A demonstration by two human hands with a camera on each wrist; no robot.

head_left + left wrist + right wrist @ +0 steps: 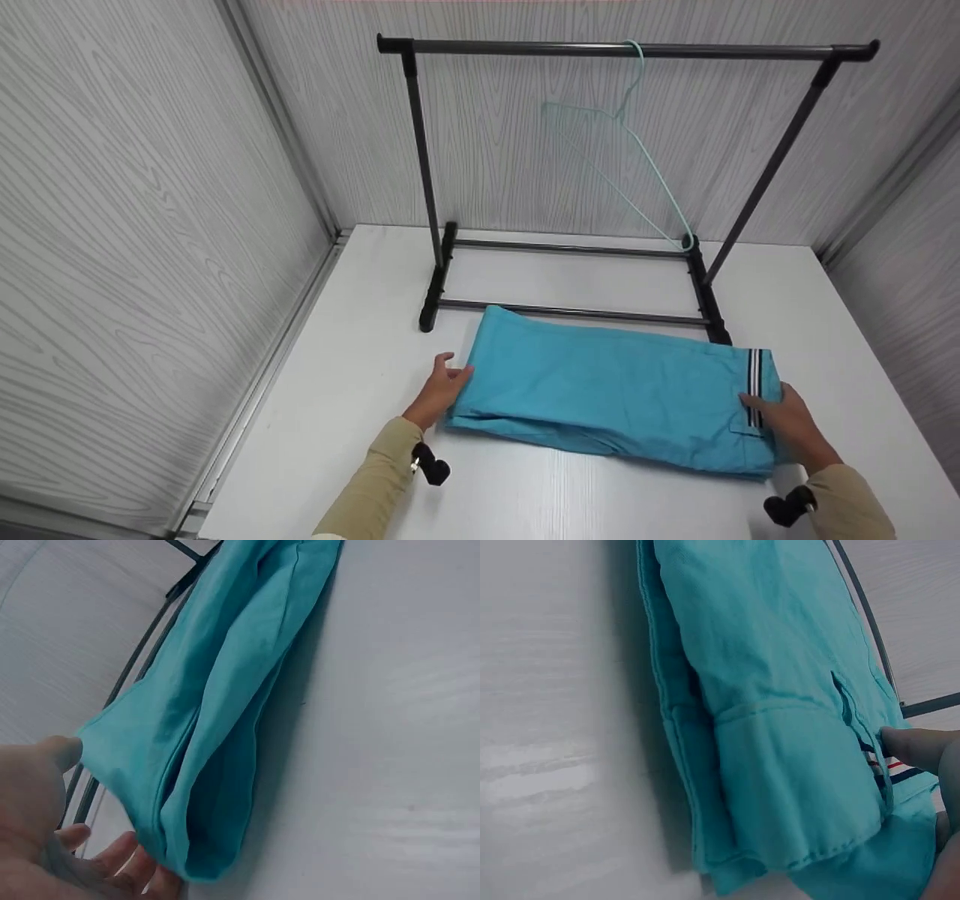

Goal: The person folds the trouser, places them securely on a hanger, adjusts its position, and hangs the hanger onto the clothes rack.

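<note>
A folded turquoise garment [600, 390] lies across the table, with dark-and-white stripes near its right end. My left hand [441, 391] touches its left edge with spread fingers. In the left wrist view the thumb [64, 752] is at a corner of the cloth, fingertips close to the lower edge of the open fabric end [217, 817]. My right hand [791, 424] grips the right end, thumb on top beside the stripes, other fingers mostly hidden. The right wrist view shows a stitched, cuff-like band [795, 780] and a slit there, left of the thumb [915, 748].
A black garment rack [555, 49] stands behind the garment, its front base bar [465, 304] close to the garment's far edge. One mint-green hanger [660, 176] hangs from the top rail. Grey wood-grain panels [150, 187] enclose the white table [360, 315].
</note>
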